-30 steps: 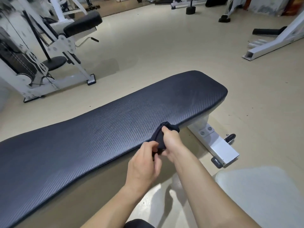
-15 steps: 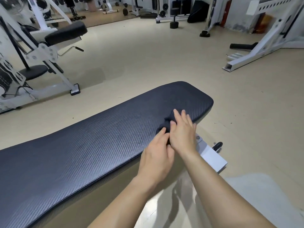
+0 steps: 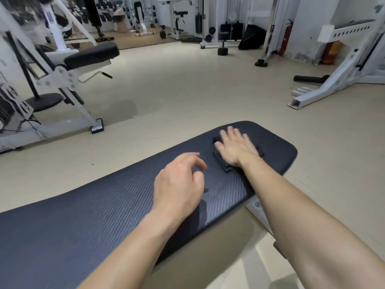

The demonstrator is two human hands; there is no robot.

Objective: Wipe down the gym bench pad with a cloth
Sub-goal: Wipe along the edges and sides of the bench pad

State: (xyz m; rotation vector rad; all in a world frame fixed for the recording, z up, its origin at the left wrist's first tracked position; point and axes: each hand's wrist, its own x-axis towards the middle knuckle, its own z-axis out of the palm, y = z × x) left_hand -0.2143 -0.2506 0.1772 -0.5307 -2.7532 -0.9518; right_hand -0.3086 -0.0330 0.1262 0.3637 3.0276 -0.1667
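The dark folded cloth [image 3: 226, 166] lies on the black textured bench pad [image 3: 104, 215], near the pad's rounded far end. The right hand [image 3: 237, 149] rests flat on top of the cloth, fingers straight and spread. That open palm probably serves to press as much of the cloth as possible against the pad for a wiping stroke. Only the cloth's edges show around the hand. The left hand [image 3: 177, 184] hangs over the pad's near edge, just beside the cloth toward the pad's long middle stretch. Its fingers are loosely curled and hold nothing, so it seems to be leaving the wiping to the right hand. Most of the pad looks not yet wiped, though the surface gives no sure sign.
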